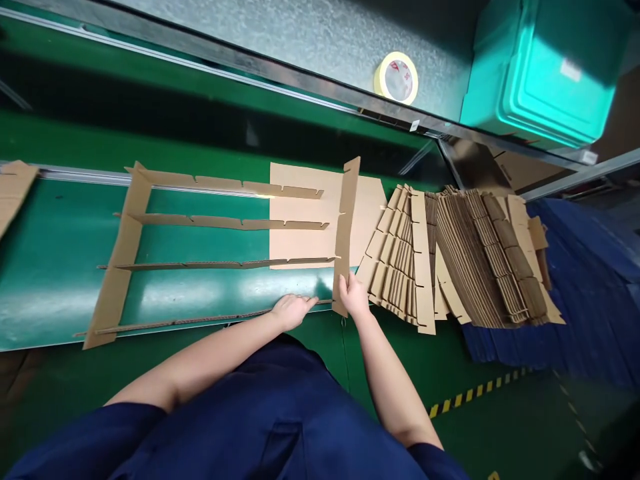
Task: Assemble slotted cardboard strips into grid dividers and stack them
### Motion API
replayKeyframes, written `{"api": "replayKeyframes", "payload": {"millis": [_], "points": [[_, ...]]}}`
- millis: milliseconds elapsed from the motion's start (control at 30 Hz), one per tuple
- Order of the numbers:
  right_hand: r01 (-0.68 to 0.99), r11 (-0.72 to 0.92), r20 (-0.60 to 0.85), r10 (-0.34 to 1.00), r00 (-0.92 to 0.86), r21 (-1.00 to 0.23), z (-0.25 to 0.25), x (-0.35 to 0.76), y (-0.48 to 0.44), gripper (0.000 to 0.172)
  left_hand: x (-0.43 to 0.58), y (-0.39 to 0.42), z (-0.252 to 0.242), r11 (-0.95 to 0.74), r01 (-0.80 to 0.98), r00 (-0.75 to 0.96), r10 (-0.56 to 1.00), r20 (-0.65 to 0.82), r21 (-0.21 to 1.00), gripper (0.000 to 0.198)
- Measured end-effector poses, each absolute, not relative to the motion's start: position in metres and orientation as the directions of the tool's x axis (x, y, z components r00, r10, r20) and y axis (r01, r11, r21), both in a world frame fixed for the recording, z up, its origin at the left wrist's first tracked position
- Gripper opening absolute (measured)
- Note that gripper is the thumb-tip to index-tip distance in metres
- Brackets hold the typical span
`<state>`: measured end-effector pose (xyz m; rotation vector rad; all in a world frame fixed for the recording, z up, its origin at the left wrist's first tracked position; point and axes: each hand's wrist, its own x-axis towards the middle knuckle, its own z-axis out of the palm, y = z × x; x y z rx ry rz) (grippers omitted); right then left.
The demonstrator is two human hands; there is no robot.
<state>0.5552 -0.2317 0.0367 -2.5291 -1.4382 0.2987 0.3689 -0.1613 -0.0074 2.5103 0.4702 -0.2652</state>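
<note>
In my right hand is the near end of a slotted cardboard strip, standing on edge crosswise. My left hand pinches the right end of the nearest long cardboard strip, close to the crosswise one. Three other long strips, among them the middle strip, run roughly parallel behind it. Their left ends cross a second crosswise strip. The two farther long strips end short of the strip in my right hand; the third reaches it. A flat cardboard sheet lies beneath their right ends.
Stacks of slotted cardboard strips stand at the right, beside a fan of strips. Above the green table, a metal shelf carries a tape roll and a teal bin. Another cardboard piece is at far left.
</note>
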Motion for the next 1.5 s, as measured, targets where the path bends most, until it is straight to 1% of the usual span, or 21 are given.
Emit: {"api": "replayKeyframes", "payload": {"millis": [100,200,333,467,633,733,833,967,1267,1367,1433,1500], "points": [[0.848,-0.485,-0.1,0.875,0.475,-0.214,0.028,0.554,-0.23,0.033,0.368,-0.163,-0.008,-0.792,0.38,0.92,0.268,-0.286,0.479,0.064],[0.862,-0.478,-0.116,0.878,0.464,-0.17,0.018,0.55,-0.228,0.033,0.368,-0.164,-0.008,-0.791,0.383,0.919,0.273,-0.285,0.478,0.062],[0.864,-0.49,-0.102,0.871,0.48,-0.116,0.004,0.544,-0.226,0.034,0.368,-0.165,-0.008,-0.785,0.38,0.921,0.276,-0.273,0.489,0.059],[0.864,-0.492,-0.068,0.87,0.487,-0.105,-0.002,0.543,-0.225,0.037,0.367,-0.166,-0.008,-0.796,0.352,0.934,0.264,-0.24,0.493,0.056],[0.886,-0.453,0.001,0.891,0.455,-0.098,-0.003,0.543,-0.226,0.041,0.367,-0.167,-0.009,-0.831,0.34,0.938,0.269,-0.217,0.441,0.052],[0.891,-0.45,0.014,0.892,0.451,-0.066,-0.004,0.54,-0.225,0.038,0.367,-0.168,-0.01,-0.845,0.335,0.94,0.272,-0.204,0.416,0.049],[0.881,-0.471,-0.013,0.882,0.471,-0.039,-0.005,0.538,-0.224,0.036,0.366,-0.169,-0.011,-0.856,0.331,0.943,0.281,-0.18,0.396,0.046],[0.854,-0.519,-0.032,0.855,0.518,-0.028,-0.003,0.538,-0.226,0.039,0.365,-0.169,-0.011,-0.863,0.328,0.944,0.284,-0.167,0.384,0.044],[0.823,-0.568,-0.266,0.797,0.542,-0.022,0.008,0.538,-0.213,0.032,0.367,-0.171,-0.017,-0.877,0.308,0.951,0.266,-0.159,0.37,0.046],[0.817,-0.576,-0.303,0.783,0.543,-0.024,0.013,0.538,-0.21,0.032,0.367,-0.172,-0.019,-0.878,0.306,0.952,0.271,-0.145,0.367,0.045],[0.811,-0.584,-0.315,0.777,0.545,-0.036,0.014,0.537,-0.21,0.033,0.366,-0.172,-0.019,-0.873,0.307,0.952,0.284,-0.116,0.38,0.04],[0.802,-0.595,-0.333,0.768,0.548,-0.052,0.015,0.537,-0.212,0.034,0.366,-0.171,-0.016,-0.858,0.3,0.95,0.307,-0.052,0.416,0.034]]}}
